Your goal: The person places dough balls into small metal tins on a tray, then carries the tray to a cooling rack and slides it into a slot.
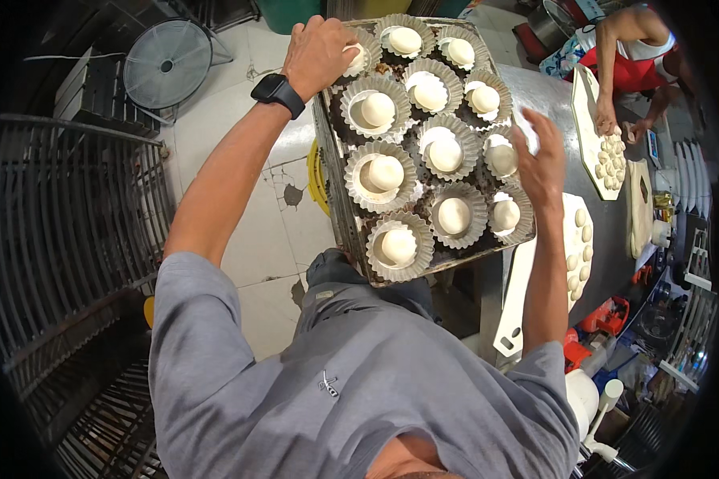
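A dark, worn metal baking tray holds several fluted metal moulds, each with a pale, round dough ball in it. At the tray's far left corner, my left hand has its fingers curled round a dough ball in a mould, partly hiding both. My right hand is at the tray's right edge, fingers bent but apart, with nothing seen in it. Its fingertips come close to a mould with a dough ball, covering part of the rim.
Right of the tray runs a metal table with white boards bearing small dough pieces. Across it, a co-worker's hand touches more dough pieces. Dark metal racks stand at the left, near a round grey fan on the tiled floor.
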The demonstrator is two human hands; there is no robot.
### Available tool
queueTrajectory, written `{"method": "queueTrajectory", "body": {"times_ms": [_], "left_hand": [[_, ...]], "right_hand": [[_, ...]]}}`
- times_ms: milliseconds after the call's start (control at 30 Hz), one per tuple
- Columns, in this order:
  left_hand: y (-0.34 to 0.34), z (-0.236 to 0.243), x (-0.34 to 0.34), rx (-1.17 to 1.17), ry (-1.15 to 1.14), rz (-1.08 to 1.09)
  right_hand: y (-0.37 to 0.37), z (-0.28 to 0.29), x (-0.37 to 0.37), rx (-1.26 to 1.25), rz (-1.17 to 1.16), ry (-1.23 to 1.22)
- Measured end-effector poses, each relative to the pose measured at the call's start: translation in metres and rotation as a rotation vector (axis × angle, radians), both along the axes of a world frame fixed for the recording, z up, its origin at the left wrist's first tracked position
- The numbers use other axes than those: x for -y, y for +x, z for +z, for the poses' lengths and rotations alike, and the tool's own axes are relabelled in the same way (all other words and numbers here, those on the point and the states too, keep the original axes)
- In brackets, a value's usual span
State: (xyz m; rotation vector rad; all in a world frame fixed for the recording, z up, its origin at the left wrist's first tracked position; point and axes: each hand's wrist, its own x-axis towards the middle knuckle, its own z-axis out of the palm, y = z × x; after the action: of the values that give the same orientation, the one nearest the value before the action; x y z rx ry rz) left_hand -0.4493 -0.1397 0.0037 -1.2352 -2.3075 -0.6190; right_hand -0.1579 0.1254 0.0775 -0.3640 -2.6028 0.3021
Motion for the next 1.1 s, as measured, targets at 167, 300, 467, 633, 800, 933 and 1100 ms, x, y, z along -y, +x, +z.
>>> {"method": "queueTrajectory", "body": {"times_ms": [167, 300, 467, 633, 800, 933, 1100], "left_hand": [[0.010, -0.012, 0.025, -0.172, 0.384, 0.014], [0.141, 0.006, 0.057, 0.422, 0.732, 0.189], [0.314, -0.010, 0.088, 1.034, 0.580, 0.360], [0.356, -0.017, 0.058, 0.954, 0.683, 0.390], [0.364, -0.025, 0.041, 0.958, 0.683, 0.360], [0.379, -0.026, 0.038, 0.760, 0.529, 0.337], [0.376, -0.027, 0.029, 0.524, 0.603, 0.262]], "right_hand": [[0.073, -0.026, -0.045, 0.221, -0.225, -0.154], [0.130, -0.043, -0.063, 0.287, -0.199, -0.372], [0.140, -0.039, -0.082, 0.323, -0.116, -0.524], [0.151, -0.051, -0.096, 0.199, -0.043, -0.502], [0.166, -0.079, -0.117, 0.082, -0.027, -0.605], [0.171, -0.070, -0.115, 0.178, 0.021, -1.462], [0.189, -0.091, -0.130, 0.062, 0.192, -1.574]]}}
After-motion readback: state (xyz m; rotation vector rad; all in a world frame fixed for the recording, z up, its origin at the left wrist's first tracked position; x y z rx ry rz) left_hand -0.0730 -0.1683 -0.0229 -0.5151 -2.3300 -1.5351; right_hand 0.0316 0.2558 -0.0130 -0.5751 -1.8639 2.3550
